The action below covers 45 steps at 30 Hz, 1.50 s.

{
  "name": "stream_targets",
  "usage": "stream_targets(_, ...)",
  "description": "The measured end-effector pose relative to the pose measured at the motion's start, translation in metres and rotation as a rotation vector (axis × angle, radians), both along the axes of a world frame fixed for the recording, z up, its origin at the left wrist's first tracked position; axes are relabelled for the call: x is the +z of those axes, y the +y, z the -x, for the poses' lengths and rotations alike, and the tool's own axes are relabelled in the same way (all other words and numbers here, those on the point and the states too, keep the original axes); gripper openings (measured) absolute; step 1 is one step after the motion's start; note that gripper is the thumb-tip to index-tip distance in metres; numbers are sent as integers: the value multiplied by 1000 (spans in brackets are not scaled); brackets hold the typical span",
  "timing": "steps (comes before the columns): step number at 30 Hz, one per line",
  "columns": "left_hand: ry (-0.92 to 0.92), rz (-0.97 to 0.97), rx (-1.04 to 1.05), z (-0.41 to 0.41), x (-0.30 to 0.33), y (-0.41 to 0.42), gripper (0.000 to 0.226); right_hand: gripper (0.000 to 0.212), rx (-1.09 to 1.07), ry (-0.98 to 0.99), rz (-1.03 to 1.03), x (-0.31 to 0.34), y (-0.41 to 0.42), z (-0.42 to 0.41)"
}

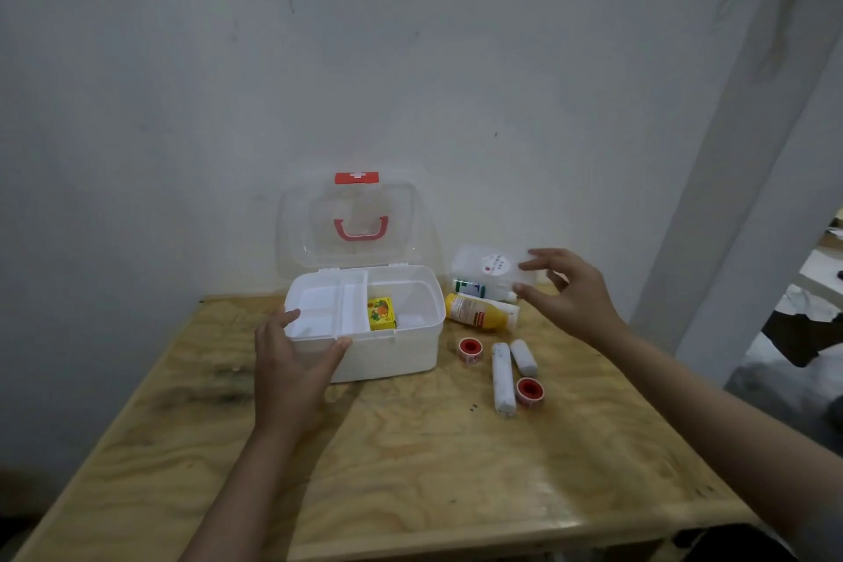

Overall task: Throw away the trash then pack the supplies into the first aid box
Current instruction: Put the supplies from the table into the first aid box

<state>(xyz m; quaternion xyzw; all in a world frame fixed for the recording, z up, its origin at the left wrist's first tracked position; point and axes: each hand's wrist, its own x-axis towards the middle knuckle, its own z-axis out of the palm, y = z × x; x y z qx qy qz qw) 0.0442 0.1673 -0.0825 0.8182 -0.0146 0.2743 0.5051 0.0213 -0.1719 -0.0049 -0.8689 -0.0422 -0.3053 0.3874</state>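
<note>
Open first aid box [387, 356] on a plywood table [410, 470], lid [356, 224] tipped back against the wall, yellow carton [381, 313] already inside beside the white tray [326, 308]. Left hand [292, 365] braced on the near-left corner, fingers spread over the rim. Right hand [570, 292] at the clear plastic case [490, 265], fingers loosely spread, thumb and forefinger apart, not yet closed on it. Below the case: small white bottle [479, 289], yellow bottle [479, 311]. Nearer: two red tape rolls [470, 349] [529, 390], two bandage rolls [503, 379] [523, 356]. No trash visible. Likely risk: case lifted carelessly, bottles underneath knocked rolling toward the table's right edge; slick plastic slipping from a loose pinch.
</note>
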Motion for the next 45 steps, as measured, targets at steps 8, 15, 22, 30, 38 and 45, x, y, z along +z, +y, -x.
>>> stream_targets(8,3,-6,-7,1,3,0,72,29,81,207,251,33,81,-29)
stream_targets(15,0,-20,11,3,7,-2,73,31,56,403,353,18,132,-54)
stream_targets(22,-9,-22,18,2,4,-4,72,31,114,477,513,7,142,-73)
stream_targets(30,-6,-24,18,0,1,-2,73,29,209,489,640,4,156,-89)
stream_targets(38,-6,-37,28,0,1,-1,71,28,175,421,480,-4,166,-93)
stream_targets(45,0,-35,16,1,3,-1,69,42,220,460,337,2,153,-97)
